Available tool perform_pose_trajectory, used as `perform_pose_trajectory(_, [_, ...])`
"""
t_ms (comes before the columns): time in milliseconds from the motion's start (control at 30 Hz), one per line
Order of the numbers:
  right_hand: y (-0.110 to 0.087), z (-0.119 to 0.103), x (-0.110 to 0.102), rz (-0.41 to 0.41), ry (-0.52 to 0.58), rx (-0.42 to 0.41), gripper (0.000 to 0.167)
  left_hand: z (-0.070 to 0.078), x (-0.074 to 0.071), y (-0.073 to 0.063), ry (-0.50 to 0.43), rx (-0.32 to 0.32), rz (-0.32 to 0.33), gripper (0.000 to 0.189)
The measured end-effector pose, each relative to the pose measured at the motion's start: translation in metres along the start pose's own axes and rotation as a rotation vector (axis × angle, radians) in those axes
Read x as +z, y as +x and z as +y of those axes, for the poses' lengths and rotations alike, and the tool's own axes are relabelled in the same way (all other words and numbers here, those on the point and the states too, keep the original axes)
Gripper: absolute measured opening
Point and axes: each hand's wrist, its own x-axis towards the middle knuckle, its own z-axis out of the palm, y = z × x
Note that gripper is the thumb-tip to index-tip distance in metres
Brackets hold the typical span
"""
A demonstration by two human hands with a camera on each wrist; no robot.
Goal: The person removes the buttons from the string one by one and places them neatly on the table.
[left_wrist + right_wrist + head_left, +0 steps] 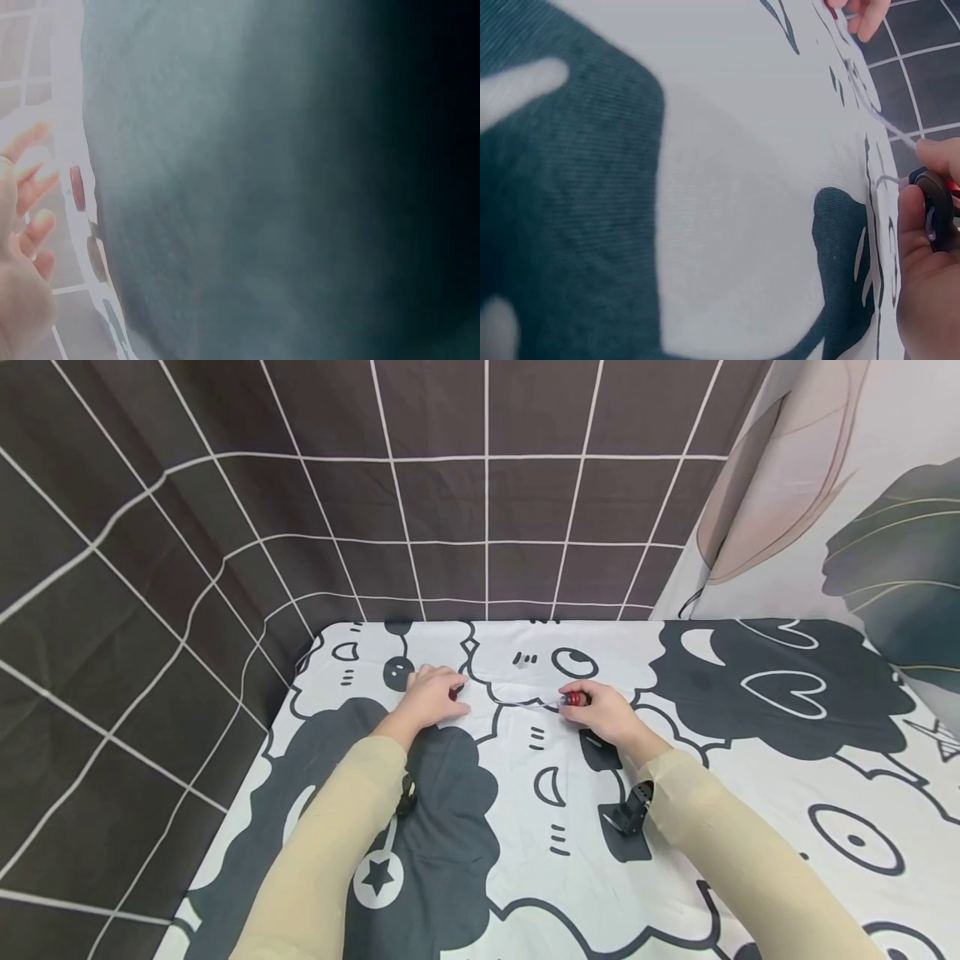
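In the head view my right hand (611, 720) pinches a small red, round-ended thing (575, 699) with a paler tip. Up close in the right wrist view, a dark curved rim (934, 202) shows on it, between thumb and fingers. A thin white cord (521, 703) runs from it across the sheet toward my left hand (429, 697). A small red piece (77, 187) lies by the left fingers; the left wrist view shows a gap between them. Those fingers are loosely bent and spread. The exact kind of both red things is not clear.
A black-and-white cartoon-print sheet (525, 877) covers the surface. Dark cloth with a white grid (540, 502) hangs at the back and left, and a leaf-patterned curtain (795, 502) at the right. Dark wrist devices (632, 808) sit under the sleeves.
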Motion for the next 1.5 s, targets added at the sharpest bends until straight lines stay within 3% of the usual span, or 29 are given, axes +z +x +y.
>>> perform_pose_trajectory(500, [0.000, 0.000, -0.002, -0.007, -0.014, 0.015, 0.036, 0.017, 0.002, 0.013, -0.030, 0.076, -0.051, 0.052])
perform_pose_trajectory(767, [0.000, 0.000, -0.002, -0.003, -0.033, 0.014, 0.035, 0.025, 0.003, 0.013, 0.015, 0.117, -0.094, 0.051])
perform_pose_trajectory(1500, [0.001, 0.000, 0.000, -0.011, -0.046, 0.004, 0.035, 0.039, 0.013, 0.021, -0.006, 0.153, -0.094, 0.051])
